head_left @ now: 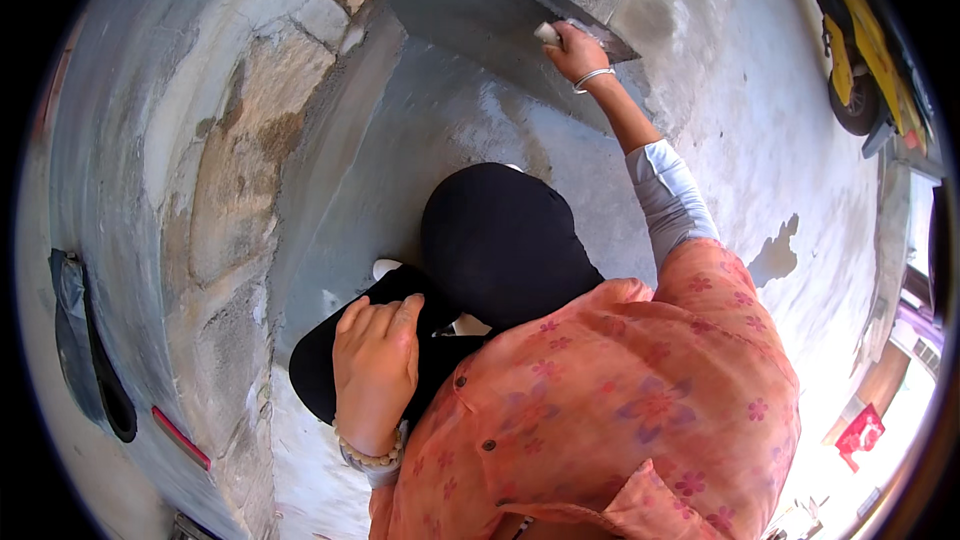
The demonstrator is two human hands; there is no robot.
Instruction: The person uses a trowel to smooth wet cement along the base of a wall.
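Note:
My right hand (pixel 576 52) is closed around the pale handle of a plastering trowel (pixel 621 49), reaching out at the upper right. The trowel's long metal blade lies at the edge of a patch of wet grey mortar (pixel 457 0) on the floor. Smoother grey concrete (pixel 390 135) spreads between that patch and my knees. My left hand (pixel 379 360) rests on my black-trousered left knee (pixel 315 375), back of the hand up, holding nothing. Its fingers are slightly bent. My right knee (pixel 495 240) hides part of the floor.
A rough wall base of stone and mortar (pixel 240 180) runs along the left. Beyond it lie a dark grey item (pixel 79 345) that I cannot identify and a red strip (pixel 180 438). A yellow wheeled vehicle (pixel 855 67) stands at the upper right. A red item (pixel 861 433) is at lower right.

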